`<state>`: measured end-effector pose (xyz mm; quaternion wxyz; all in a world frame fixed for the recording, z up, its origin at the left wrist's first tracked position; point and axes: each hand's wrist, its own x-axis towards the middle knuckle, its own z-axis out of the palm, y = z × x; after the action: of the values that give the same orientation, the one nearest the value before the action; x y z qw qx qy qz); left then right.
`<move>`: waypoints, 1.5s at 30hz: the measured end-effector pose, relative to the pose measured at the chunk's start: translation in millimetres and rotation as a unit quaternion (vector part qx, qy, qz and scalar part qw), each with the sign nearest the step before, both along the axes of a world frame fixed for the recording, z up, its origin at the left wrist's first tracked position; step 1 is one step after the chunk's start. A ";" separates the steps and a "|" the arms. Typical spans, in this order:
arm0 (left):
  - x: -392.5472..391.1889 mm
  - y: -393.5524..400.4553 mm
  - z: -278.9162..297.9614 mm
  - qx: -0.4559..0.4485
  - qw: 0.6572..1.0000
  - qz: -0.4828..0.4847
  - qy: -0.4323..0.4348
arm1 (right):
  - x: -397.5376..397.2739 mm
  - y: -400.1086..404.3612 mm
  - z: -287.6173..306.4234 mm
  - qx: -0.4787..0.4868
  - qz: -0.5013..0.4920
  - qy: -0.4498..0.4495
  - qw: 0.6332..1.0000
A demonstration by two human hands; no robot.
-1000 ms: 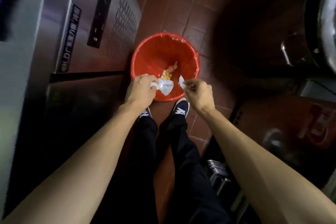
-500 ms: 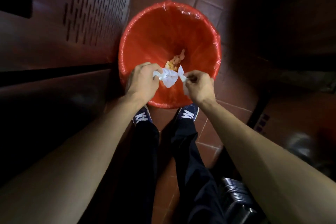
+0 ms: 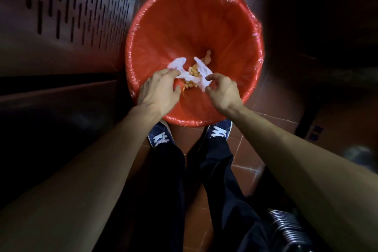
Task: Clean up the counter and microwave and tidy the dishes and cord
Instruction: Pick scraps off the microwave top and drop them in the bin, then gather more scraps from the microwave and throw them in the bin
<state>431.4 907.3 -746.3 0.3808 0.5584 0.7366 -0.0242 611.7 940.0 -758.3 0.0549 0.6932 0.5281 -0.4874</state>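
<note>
You have one red bin (image 3: 241, 32) on the tile floor, lined with one red bag, and both your hands are over its near half. One white tissue (image 3: 201, 74) is spread between them, with orange food scraps (image 3: 193, 71) showing in its fold and more in the bin bottom. Your left hand (image 3: 159, 91) pinches the tissue's left end with curled fingers. Your right hand (image 3: 224, 91) has thumb and fingers curved close at the tissue's right edge; whether it grips, you cannot tell from here. Two blue shoes (image 3: 161, 138) stand just at the bin's near rim. A slotted metal cabinet (image 3: 81, 6) stands close on the left of the bin; bare floor lies to the right of it.
</note>
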 end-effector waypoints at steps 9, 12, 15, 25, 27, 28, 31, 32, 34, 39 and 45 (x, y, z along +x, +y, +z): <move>-3.9 2.0 61.0 -0.015 0.997 -0.067 0.034 | -7.6 11.0 57.0 0.051 0.139 -0.024 0.989; -7.1 6.3 97.2 -0.013 0.995 -0.086 0.048 | -10.0 16.3 91.5 0.064 0.138 -0.025 0.988; -10.7 9.6 139.7 -0.026 0.993 -0.091 0.068 | -12.7 18.8 130.3 0.042 0.152 -0.030 0.987; -20.8 7.9 323.5 0.006 0.997 -0.051 0.063 | -22.4 -0.5 317.9 0.026 0.173 -0.021 0.984; -17.7 5.0 361.6 0.014 0.997 -0.045 0.060 | -24.4 -3.9 357.3 0.043 0.143 -0.003 0.989; -14.6 2.7 378.7 0.020 0.997 -0.042 0.062 | -25.3 -5.6 375.1 0.050 0.124 0.010 0.991; -5.4 -3.8 424.2 0.032 0.997 -0.036 0.064 | -24.9 -10.5 419.5 0.066 0.091 0.048 0.992; -4.6 -5.2 438.5 0.039 0.997 -0.023 0.060 | -23.8 -11.3 431.8 0.070 0.089 0.058 0.992; -6.7 -5.9 467.8 0.071 0.996 0.022 0.047 | -20.2 -7.0 454.8 0.090 0.107 0.067 0.988; -12.8 -8.6 540.6 0.165 0.981 0.058 0.085 | -7.8 25.2 514.6 0.169 0.188 0.051 0.966; -24.3 -38.2 602.2 0.175 0.967 0.093 0.159 | -25.3 42.1 580.9 0.255 0.294 0.080 0.918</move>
<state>407.1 869.1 -144.1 0.1553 0.5341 0.8294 0.0525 586.4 982.2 -177.4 -0.0257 0.4562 0.8171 -0.3515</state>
